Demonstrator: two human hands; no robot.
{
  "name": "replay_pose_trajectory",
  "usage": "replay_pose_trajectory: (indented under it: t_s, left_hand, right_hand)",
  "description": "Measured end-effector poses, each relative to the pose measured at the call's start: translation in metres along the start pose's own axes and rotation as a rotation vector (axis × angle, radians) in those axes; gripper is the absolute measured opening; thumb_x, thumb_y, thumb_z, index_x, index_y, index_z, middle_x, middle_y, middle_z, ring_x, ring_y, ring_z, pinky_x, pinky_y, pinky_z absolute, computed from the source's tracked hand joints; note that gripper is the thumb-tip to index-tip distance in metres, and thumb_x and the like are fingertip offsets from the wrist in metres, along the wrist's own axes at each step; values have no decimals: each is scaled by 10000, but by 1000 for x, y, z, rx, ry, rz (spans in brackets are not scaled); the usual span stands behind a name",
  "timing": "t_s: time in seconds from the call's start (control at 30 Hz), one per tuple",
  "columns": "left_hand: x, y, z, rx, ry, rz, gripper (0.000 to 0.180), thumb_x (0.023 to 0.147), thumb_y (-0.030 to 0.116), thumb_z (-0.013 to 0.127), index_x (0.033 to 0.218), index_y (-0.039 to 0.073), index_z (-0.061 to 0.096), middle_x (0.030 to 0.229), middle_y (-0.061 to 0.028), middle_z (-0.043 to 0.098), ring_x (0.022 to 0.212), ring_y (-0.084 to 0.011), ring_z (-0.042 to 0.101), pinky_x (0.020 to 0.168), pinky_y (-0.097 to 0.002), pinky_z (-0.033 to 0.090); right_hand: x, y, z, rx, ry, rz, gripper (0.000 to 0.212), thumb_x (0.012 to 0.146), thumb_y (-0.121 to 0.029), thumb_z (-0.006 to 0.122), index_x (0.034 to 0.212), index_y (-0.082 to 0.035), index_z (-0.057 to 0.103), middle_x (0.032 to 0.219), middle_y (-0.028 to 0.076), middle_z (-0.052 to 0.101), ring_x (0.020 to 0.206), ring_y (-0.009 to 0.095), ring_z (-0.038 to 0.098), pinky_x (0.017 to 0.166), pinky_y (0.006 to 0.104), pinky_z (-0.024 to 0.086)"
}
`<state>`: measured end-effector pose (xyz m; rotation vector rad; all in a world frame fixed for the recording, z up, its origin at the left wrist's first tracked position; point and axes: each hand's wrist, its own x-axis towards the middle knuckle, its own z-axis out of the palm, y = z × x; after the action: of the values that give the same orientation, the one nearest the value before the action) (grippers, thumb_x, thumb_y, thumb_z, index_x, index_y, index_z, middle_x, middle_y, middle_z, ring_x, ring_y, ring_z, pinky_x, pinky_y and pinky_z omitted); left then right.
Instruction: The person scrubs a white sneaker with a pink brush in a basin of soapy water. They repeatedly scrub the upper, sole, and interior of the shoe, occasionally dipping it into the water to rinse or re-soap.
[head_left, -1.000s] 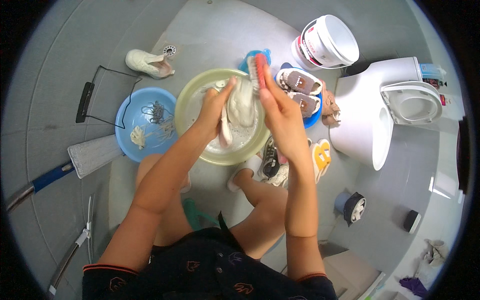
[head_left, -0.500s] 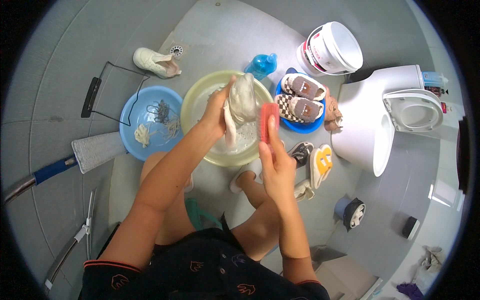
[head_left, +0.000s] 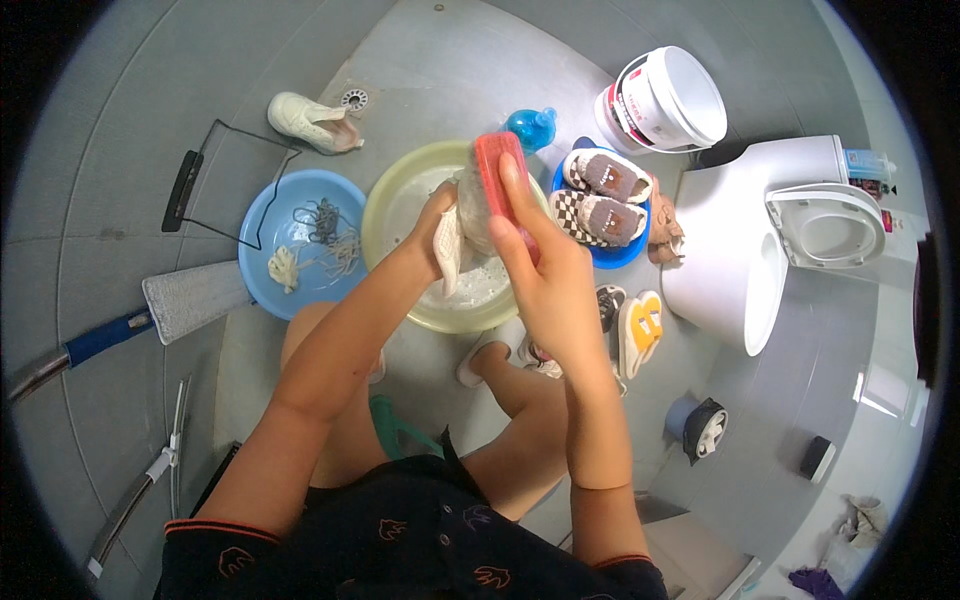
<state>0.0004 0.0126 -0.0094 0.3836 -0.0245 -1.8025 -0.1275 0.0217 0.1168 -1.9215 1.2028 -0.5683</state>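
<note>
Over a pale yellow-green basin (head_left: 384, 185) of cloudy water, my left hand (head_left: 430, 238) is closed around a wet white shoe (head_left: 449, 262). My right hand (head_left: 545, 275) grips a red scrubbing brush (head_left: 496, 160) from above, thumb and fingers along its back. The brush lies over the right side of the shoe and hides much of it; its bristles are out of sight. Just beyond the basin stands a bottle of blue liquid (head_left: 531, 129). Another white shoe (head_left: 310, 122) lies on the floor at the far left.
A light-blue basin (head_left: 262, 190) with shoelaces sits left, beside a mop (head_left: 200, 300). On the right are a blue basin (head_left: 607, 260) holding checkered slippers (head_left: 600, 210), a white bucket (head_left: 690, 100), a toilet (head_left: 730, 250), yellow slippers (head_left: 640, 330) and a small bin (head_left: 705, 430).
The brush has moved up and left from beside the shoe to over it, and now covers much of it. The shoe has tilted, with its opening edge lower in my left hand.
</note>
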Motion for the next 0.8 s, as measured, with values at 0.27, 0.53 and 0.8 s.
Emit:
replay_pose_trajectory:
  t_s: [0.27,0.53,0.8]
  left_hand:
    - [16,-8,-31,-43,33,31,356,1012,237,426,1263,13,543,1143,-114,644,962,-212,672,850,-354,566]
    - [18,-10,-39,-99,-108,57,381,1020,244,396,1315,32,509,1191,-132,627,1047,-265,646,921,-397,543]
    - [23,-8,-36,-24,-142,83,391,1022,256,398,1329,35,499,1217,-135,616,1072,-274,636,939,-410,537]
  right_hand:
    - [23,9,-2,28,-43,29,460,962,-329,578,1409,-245,513,999,273,659,818,402,667,765,381,514]
    - [30,4,0,-17,-34,28,436,961,-375,556,1383,-265,542,923,274,659,846,432,647,771,410,505]
    - [45,5,1,-15,-56,48,447,957,-391,553,1367,-215,557,960,286,657,924,446,642,823,412,497]
